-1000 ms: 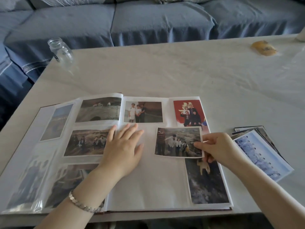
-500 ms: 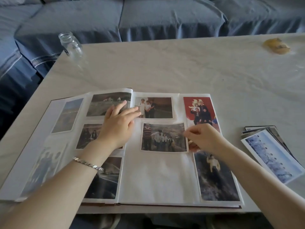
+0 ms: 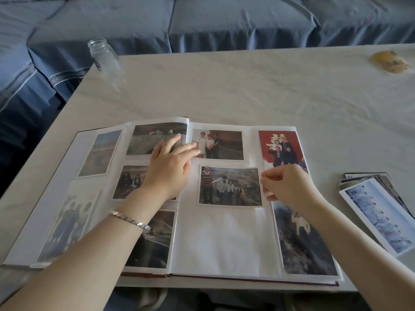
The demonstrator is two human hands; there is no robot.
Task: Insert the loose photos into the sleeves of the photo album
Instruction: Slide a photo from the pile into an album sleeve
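Facing a blue sofa [image 3: 235,19] across a pale tabletop [image 3: 247,86]. Working over the photo album [image 3: 224,243], lying open at the tabletop's near edge, with the stack of loose photos [image 3: 377,212] just to its right. Pressing the left grip [image 3: 168,169], released with straight fingers, across the album's fold. Pinching with the right grip [image 3: 289,187] the right edge of the group photo [image 3: 229,187], lying in the middle of the right page.

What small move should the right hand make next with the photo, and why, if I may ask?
Probably nudge the photo leftward, deeper into its sleeve: the right hand pinches its right edge, while the left hand rests on the album by the spine.
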